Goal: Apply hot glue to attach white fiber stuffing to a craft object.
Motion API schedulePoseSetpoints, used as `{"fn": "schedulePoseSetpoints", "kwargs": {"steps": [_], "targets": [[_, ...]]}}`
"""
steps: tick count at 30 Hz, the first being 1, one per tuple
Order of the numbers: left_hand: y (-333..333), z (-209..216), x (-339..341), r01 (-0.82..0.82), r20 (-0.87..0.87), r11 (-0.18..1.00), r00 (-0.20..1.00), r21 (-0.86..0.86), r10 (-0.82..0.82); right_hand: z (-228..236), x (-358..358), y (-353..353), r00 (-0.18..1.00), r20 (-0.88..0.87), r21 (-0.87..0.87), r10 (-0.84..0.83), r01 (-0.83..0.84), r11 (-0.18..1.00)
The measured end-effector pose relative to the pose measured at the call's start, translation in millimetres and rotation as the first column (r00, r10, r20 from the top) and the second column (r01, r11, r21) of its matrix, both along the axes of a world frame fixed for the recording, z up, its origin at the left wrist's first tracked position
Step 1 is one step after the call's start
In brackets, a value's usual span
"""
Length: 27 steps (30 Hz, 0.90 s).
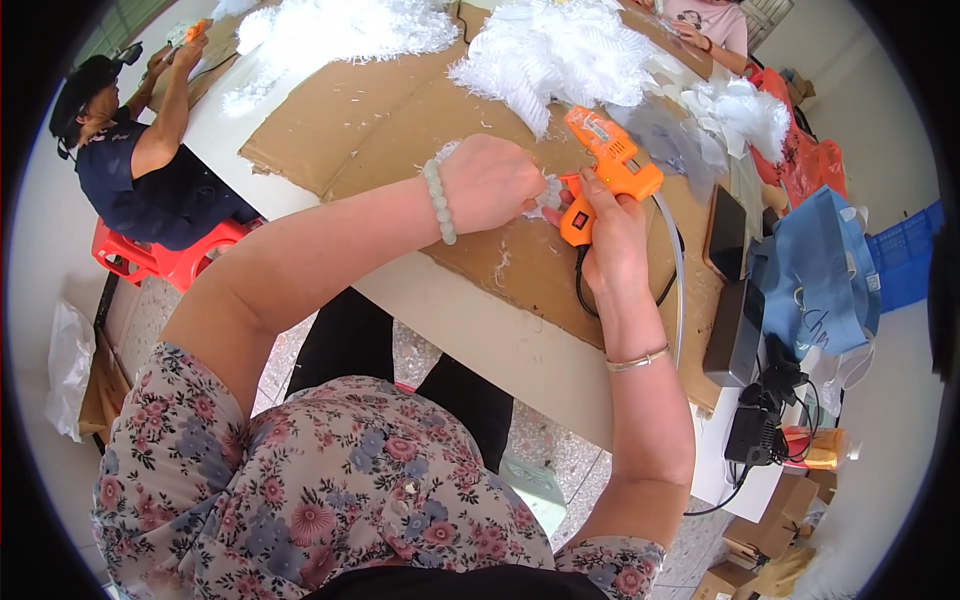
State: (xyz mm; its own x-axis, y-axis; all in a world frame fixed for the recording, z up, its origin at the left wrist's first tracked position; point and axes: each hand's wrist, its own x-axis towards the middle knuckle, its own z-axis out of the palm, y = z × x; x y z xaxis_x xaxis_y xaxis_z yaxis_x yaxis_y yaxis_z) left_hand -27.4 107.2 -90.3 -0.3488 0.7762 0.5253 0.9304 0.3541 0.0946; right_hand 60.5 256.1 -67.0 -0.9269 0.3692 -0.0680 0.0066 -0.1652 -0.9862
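Observation:
My right hand (617,235) is wrapped round the handle of an orange hot glue gun (612,150). From the back of the gun a long translucent glue stick (681,290) curves down past my wrist, and a black cord hangs below the handle. My left hand (490,183) is closed, knuckles up, just left of the gun. At its fingertips a small white piece (550,194) shows, partly hidden; more white fringe peeks out behind the wrist. Both hands are above brown cardboard (390,130) laid over the table, with white scraps strewn on it.
Heaps of white feathery material (555,55) lie across the far table. At the right are a black box (735,335), a blue bag (815,270) and power adapters with cables (755,430). One person (150,160) sits at the left holding an orange tool; another (715,30) is at the far right.

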Motion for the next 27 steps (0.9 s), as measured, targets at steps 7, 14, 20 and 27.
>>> {"fn": "schedulePoseSetpoints", "kwargs": {"steps": [7, 14, 20, 27], "targets": [[-2, 0, -9, -0.021, 0.103, 1.0, 0.994, 0.003, 0.02, 3, 2, -5, 1.0, -0.023, -0.006, 0.004, -0.004, 1.0], [0, 7, -4, -0.021, 0.103, 0.997, 0.994, -0.075, 0.029, 1, 0, -6, 1.0, -0.015, -0.01, -0.011, 0.011, 1.0], [5, 8, -3, -0.054, 0.102, 0.995, 0.993, -0.081, 0.062, 1, 0, -6, 1.0, -0.016, -0.012, -0.014, 0.014, 1.0], [5, 11, -5, -0.063, 0.141, 0.995, 0.987, -0.081, 0.074, -2, -2, -6, 0.999, -0.024, -0.002, -0.029, 0.029, 1.0]]}}
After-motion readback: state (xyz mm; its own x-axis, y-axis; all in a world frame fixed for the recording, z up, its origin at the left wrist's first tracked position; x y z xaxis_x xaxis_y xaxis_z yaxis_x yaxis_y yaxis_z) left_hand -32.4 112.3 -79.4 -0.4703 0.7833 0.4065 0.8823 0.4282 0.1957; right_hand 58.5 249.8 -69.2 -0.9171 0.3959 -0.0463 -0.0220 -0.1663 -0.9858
